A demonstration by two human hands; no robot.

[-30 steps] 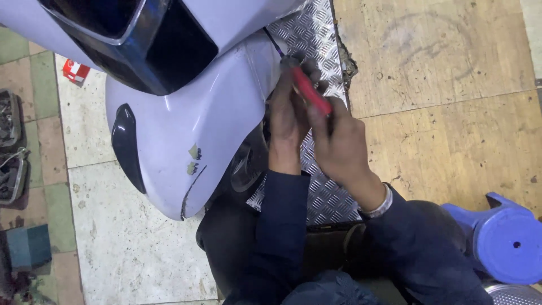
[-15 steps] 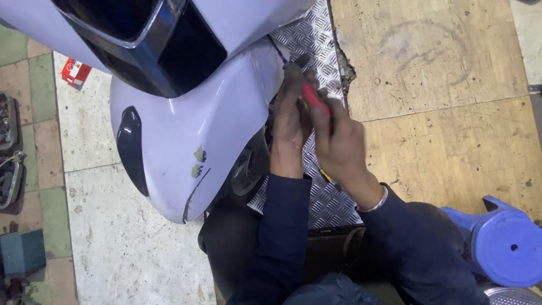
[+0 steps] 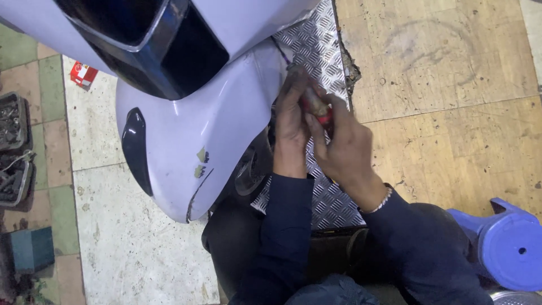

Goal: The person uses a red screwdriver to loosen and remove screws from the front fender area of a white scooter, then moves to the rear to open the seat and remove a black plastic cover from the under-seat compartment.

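Glossy plastic fender [image 3: 186, 141] (scuffed), ridged metal plate [image 3: 316, 39]
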